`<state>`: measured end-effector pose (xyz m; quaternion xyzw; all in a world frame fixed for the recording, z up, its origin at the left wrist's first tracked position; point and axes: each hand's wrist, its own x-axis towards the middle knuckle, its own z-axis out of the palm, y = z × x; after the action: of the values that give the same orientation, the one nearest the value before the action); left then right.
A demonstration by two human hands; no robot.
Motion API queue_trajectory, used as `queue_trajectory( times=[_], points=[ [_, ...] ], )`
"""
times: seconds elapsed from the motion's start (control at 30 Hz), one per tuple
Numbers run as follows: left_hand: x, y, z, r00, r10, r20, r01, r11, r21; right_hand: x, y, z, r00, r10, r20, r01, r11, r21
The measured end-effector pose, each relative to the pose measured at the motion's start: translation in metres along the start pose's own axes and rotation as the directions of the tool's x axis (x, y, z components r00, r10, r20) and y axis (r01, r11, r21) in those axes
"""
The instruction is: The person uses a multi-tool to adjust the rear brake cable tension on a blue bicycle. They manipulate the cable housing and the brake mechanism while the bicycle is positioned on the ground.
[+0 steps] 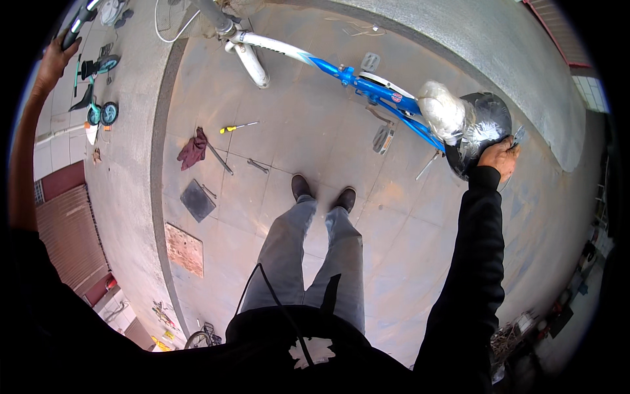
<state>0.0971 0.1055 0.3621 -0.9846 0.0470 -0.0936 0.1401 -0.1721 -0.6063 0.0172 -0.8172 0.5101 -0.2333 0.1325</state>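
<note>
Evidently steadied at 2 ends: bike (326,66), far side, left to right. Left hand (55,64) curled round black grip (77,26); right hand (500,159) closed on saddle (493,113) edge. 1 screwdriver (229,129), floor (282,141), left.

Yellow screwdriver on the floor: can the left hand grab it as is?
Probably not: the left hand holds a dark handlebar grip, and the screwdriver lies on the floor, likely needing a release and a bend. Nothing covers it.
</note>
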Motion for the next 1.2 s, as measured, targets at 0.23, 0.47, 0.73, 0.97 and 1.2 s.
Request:
queue_trajectory(
  times=[0.23, 0.47, 0.73, 0.97, 1.2],
  points=[
    [0.041, 0.004, -0.017, 0.997, 0.075, -0.001, -0.075, 0.995, 0.067, -0.012, -0.007, -0.011, 0.998, 0.059, -0.035, -0.058, 0.998, 0.035],
    [0.075, -0.017, -0.026, 0.974, 0.22, -0.058, -0.213, 0.972, 0.099, -0.02, -0.021, -0.024, 0.991, 0.088, -0.104, -0.082, 0.995, 0.053],
    [0.077, -0.041, -0.023, 0.983, 0.17, -0.069, -0.168, 0.985, 0.039, -0.028, -0.028, -0.027, 0.988, 0.09, -0.122, -0.083, 0.995, 0.063],
    [0.02, 0.018, -0.031, 0.999, -0.041, 0.022, 0.043, 0.996, -0.08, -0.02, -0.021, -0.023, 0.982, 0.134, -0.13, -0.133, 0.991, 0.013],
    [-0.024, 0.042, -0.041, 0.995, -0.101, -0.01, 0.1, 0.994, -0.038, -0.021, -0.025, -0.02, 0.981, 0.175, -0.083, -0.174, 0.985, 0.015]
  ],
)
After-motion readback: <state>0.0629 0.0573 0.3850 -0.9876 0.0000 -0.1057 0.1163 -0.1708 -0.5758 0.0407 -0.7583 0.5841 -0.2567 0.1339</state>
